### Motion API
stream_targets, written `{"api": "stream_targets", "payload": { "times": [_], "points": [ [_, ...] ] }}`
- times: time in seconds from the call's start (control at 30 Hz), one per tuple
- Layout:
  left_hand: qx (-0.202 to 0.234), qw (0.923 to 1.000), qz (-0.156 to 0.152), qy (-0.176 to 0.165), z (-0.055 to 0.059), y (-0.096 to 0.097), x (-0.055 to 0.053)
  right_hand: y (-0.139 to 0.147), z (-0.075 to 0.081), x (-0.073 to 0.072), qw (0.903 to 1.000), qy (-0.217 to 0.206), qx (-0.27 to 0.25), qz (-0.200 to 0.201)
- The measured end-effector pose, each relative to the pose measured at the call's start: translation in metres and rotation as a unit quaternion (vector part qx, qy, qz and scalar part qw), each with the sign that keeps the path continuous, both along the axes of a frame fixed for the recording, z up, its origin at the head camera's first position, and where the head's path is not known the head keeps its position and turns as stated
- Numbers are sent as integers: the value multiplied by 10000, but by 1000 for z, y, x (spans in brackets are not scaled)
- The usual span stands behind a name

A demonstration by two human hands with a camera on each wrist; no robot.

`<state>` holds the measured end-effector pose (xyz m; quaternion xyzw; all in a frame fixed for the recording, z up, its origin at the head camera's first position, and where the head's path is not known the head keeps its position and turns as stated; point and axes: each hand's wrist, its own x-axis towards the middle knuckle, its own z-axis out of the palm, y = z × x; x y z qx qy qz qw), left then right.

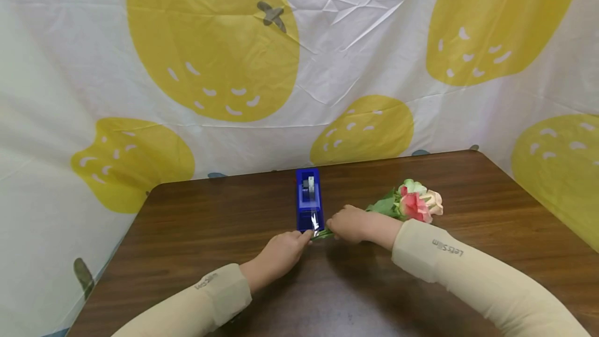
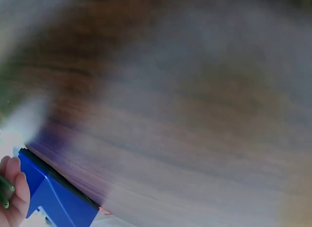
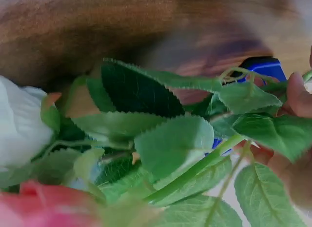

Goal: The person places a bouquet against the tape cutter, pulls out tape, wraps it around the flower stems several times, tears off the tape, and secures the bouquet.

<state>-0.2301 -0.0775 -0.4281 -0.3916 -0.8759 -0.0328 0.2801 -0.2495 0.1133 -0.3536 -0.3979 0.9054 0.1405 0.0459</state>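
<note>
White fabric (image 1: 337, 72) printed with large yellow fruit is hanging across the upper half of the head view, behind a brown wood-grained table (image 1: 210, 212). On the table, a bouquet (image 1: 386, 205) is lying right of center, its flower heads (image 1: 414, 206) pointing right and its green stems (image 1: 323, 234) running toward the lower center.

Right hand (image 1: 353, 224): fingers are curling around the stems below the leaves (image 3: 174, 139) and are gripping them.

Left hand (image 1: 281, 254): thumb and fingertips are sitting close together at the stem ends, left of the right hand. Whether they are pinching stem, tape or both, one cannot tell.

A blue tape dispenser (image 1: 302, 212) is standing at center, just above the stem ends; a clear tape strip (image 1: 315, 221) is hanging from its near end and reaching down to the stems.

Handling (judged by appearance): the bouquet is probably weighing little. Its stems are looking stiff and smooth, liable to roll or slide apart under a loose grip; petals and leaves are seeming soft and easily crushed. The bare stems are offering the proper hold. The tape strip is likely sticky and prone to folding; hold it by its edges.
</note>
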Motion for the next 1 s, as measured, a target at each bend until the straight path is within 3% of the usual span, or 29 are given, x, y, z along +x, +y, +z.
{"api": "stream_targets", "payload": {
  "times": [0.17,0.37,0.53,0.7,0.83,0.93,1.0],
  "points": [
    [-369,9962,152,773,1,1,1,-1,-2,0,9993,-79,-280,-247],
    [-702,9891,240,1271,0,0,0,-1,-5,-1,9987,-1,-454,-218],
    [-760,9868,269,1402,-3,-2,-1,1,-9,-3,9974,194,-698,-62],
    [-631,9896,291,1258,-3,-2,-2,1,-12,-4,9948,481,-895,36],
    [-405,9970,343,560,0,-1,1,1,-14,-3,9926,568,-1074,-22],
    [-197,9969,458,-604,5,0,3,1,-16,-3,9914,565,-1181,-82],
    [120,9855,477,-1627,9,1,3,2,-17,-3,9907,593,-1220,-101]
  ]
}}
